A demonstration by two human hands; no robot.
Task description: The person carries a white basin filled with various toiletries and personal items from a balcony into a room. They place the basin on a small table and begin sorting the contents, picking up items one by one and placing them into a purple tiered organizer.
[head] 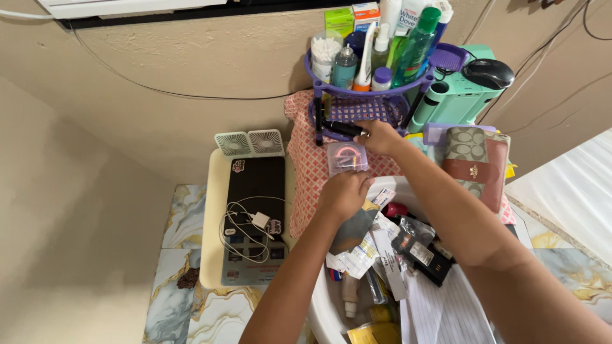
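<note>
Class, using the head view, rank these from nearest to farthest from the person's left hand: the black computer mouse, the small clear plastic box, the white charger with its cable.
1. Small clear plastic box, just above the left hand.
2. White charger, to its left on the laptop.
3. Black computer mouse, far upper right.

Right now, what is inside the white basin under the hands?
The white basin holds paper slips, small packets, a black device and a small bottle. Anything below them is covered.

Soft, even indoor light; sharp focus, wide-angle bending at edges.
</note>
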